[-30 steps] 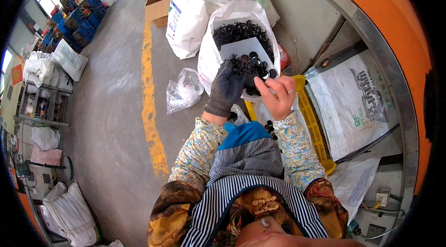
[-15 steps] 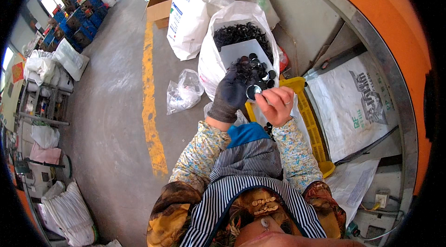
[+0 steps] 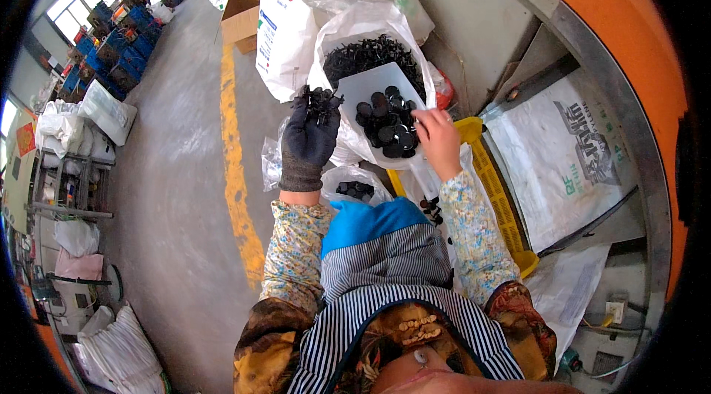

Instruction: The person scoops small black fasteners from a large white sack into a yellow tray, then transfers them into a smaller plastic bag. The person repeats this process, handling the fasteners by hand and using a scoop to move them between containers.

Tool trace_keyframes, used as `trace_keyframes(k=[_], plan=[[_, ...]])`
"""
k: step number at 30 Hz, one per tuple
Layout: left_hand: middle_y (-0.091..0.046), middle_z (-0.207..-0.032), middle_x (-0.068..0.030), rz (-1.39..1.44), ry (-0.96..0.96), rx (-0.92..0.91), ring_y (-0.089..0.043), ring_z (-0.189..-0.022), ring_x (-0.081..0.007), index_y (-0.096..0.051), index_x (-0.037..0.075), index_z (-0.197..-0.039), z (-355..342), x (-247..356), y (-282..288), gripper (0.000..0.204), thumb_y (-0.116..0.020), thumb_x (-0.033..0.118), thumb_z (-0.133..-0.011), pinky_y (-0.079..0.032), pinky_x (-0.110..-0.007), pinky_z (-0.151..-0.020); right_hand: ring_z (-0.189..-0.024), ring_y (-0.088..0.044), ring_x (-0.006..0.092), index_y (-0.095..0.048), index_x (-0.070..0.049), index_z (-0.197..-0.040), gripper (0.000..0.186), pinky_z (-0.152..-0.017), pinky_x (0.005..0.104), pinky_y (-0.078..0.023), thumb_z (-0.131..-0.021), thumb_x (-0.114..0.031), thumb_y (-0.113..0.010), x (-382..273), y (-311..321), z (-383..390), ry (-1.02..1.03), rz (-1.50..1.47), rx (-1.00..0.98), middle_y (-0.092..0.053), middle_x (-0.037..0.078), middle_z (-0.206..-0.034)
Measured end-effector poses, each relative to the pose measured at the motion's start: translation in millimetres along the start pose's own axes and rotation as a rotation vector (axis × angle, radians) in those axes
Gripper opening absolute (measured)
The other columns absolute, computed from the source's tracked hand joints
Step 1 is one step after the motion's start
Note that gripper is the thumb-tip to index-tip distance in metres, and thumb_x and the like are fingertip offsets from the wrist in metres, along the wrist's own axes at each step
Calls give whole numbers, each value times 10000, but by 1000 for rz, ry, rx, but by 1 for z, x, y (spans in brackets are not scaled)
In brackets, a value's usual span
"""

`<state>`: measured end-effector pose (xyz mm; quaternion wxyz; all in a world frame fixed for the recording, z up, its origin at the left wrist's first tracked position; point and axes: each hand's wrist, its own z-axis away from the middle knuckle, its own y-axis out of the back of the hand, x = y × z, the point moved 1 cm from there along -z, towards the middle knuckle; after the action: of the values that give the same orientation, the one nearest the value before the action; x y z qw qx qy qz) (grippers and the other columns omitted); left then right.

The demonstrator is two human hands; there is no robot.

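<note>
My left hand (image 3: 311, 127), in a dark glove, is closed around a clump of black scrap pieces (image 3: 320, 98), just left of a translucent plastic tray (image 3: 361, 84). Black round discs (image 3: 385, 120) lie loosely in that tray, which rests in a white sack (image 3: 333, 27) above more black scraps (image 3: 366, 57). My bare right hand (image 3: 433, 131) is at the tray's right edge, fingers slightly bent and apart with nothing visible in them. A bag of black discs (image 3: 354, 190) sits below the tray.
A yellow crate (image 3: 503, 216) stands at right beside a machine with an orange panel (image 3: 622, 1). White sacks (image 3: 285, 31), a cardboard box (image 3: 237, 31) and stacked blue metal blocks (image 3: 111, 49) stand farther off. A yellow floor line (image 3: 233, 164) runs along the left.
My left hand has moved left off the tray with the scraps, uncovering the discs. My right hand has shifted up; the disc at its fingertips is no longer seen there.
</note>
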<state>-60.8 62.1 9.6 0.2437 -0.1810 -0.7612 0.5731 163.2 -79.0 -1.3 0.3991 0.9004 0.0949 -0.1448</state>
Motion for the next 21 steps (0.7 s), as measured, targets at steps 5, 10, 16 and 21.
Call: trace_keyframes(k=[5,10,16,21], plan=[[-595,-1194,-147,-366,-96,-43,-567,-1106,-269,-516,16,-1266,-12,-10,-13,316,-501,90,-959,-448,-360,-984,-928,-570,307,-626,-94,-1050,288,-814,404,-483,-769,-136,-675,13,-38,-38,38,53,-95,-597,90,-958],[-609,-1139,-168,-1793,-687,-117,-612,-1016,-285,-559,-26,-1207,-36,-21,-57,391,-657,14,-831,-495,-345,-896,-878,-583,307,-626,-95,-1037,319,-780,425,-493,-727,-114,-699,30,-55,-51,61,79,-258,-604,75,-864],[-626,-1047,-135,-1053,-340,26,-608,-976,-193,-586,-17,-1146,-98,-33,-48,265,-596,103,-909,-523,-318,-818,-790,-620,141,-657,-50,-1040,250,-733,281,-497,-799,-99,-701,49,-34,-48,-415,-582,-251,-667,66,-885],[-620,-1133,-174,-1994,-553,-164,-611,-1027,-299,-595,44,-1176,-158,-27,-21,325,-626,167,-877,-475,-339,-915,-782,-561,81,-635,-32,-1075,240,-665,229,-449,-838,-64,-659,36,-14,-48,-555,-870,-318,-629,9,-894]])
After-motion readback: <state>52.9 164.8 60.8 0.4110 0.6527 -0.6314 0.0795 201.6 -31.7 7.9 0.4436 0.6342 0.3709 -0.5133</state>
